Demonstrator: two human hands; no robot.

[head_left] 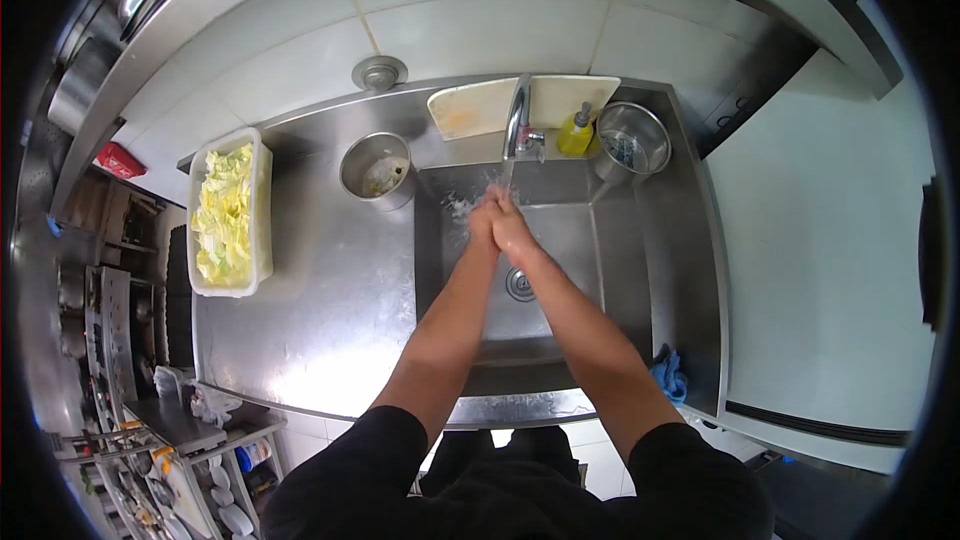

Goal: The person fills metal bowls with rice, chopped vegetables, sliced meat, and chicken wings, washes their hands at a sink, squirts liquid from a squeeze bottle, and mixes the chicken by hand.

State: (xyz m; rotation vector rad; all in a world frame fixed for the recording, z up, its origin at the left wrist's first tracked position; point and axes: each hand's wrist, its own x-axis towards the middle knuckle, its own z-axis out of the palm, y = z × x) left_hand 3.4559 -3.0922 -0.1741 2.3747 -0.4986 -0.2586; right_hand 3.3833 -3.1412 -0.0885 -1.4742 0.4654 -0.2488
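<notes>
Water runs from the chrome faucet [519, 120] over both my hands, which are pressed together above the left part of the steel sink [625, 240]. My left hand [483, 224] is closed against the other, its fingers mostly hidden. Clasped beside it, my right hand [511, 228] has its fingers folded in. No object shows between them. White splashes spread to the left of the hands. The round drain [520, 284] lies below my right wrist, on the sink floor.
On the left counter stand a white tub [262, 230] of chopped yellow-green leaves and a steel pot [372, 190] with scraps. A cutting board [470, 108] leans behind the faucet. A yellow soap bottle [575, 135], another steel pot [655, 145] and a blue cloth [670, 375] are rightward.
</notes>
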